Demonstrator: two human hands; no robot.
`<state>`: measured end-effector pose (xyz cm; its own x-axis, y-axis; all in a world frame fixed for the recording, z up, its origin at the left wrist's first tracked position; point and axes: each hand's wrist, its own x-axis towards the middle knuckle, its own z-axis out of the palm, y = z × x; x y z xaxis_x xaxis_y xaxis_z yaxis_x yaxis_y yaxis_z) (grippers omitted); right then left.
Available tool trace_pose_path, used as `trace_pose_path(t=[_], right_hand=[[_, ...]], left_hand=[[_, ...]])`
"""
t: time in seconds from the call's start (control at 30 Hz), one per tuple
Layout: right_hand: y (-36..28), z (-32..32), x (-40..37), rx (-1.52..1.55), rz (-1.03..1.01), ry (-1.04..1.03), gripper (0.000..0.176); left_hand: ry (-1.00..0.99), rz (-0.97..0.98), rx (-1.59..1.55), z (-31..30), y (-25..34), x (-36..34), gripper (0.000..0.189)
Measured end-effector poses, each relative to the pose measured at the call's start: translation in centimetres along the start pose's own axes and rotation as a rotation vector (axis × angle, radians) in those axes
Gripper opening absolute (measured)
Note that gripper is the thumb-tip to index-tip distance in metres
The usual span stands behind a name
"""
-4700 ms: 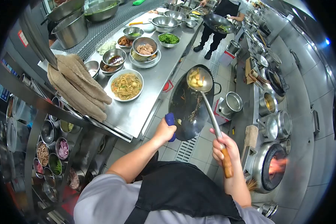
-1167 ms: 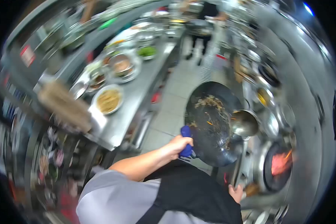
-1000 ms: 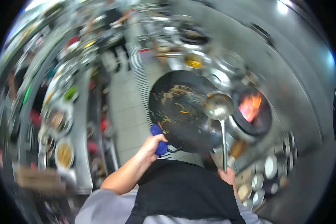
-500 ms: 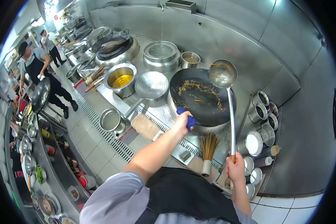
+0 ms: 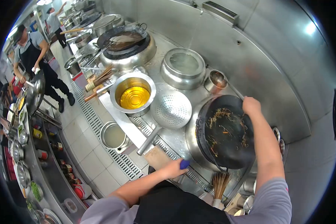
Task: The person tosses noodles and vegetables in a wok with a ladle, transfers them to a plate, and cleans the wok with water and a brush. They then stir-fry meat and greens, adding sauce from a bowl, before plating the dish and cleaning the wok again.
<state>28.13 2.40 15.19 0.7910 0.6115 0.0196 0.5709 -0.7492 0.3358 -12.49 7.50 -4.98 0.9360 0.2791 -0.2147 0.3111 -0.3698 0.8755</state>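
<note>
Blue cloth gripped in the left hand, ladle handle held by the right hand above the stove.

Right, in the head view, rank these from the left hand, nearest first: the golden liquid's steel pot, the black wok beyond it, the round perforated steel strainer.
Nearest to farthest from the left hand:
1. Round perforated steel strainer, handle pointing toward that hand.
2. Steel pot of golden liquid, left of the strainer.
3. Black wok, beyond the pot.
</note>
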Motion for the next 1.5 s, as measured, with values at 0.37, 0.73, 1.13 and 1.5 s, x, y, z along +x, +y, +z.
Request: trace_pose_path(t=[0.37, 0.73, 1.13, 1.5], right_hand=[[-2.7, -1.9, 3.6, 0.023, -0.061, -0.04, 0.017], [-16.8, -2.1, 2.4, 1.245, 0.202, -0.368, 0.007], [-11.1, -6.1, -4.6, 2.594, 0.391, -0.942, 0.021], [2.7, -8.1, -20.4, 2.509, 0.308, -0.736, 0.022]], left_hand=[[0.007, 0.11, 0.724, -3.8, -3.4, -1.5, 0.027], [0.124, 0.108, 0.637, -5.2, -2.6, -3.5, 0.042], [0.448, 0.359, 0.256, -6.8, 4.2, -6.2, 0.036], [0.044, 0.754, 0.748, 3.3, 16.2, 3.3, 0.037]])
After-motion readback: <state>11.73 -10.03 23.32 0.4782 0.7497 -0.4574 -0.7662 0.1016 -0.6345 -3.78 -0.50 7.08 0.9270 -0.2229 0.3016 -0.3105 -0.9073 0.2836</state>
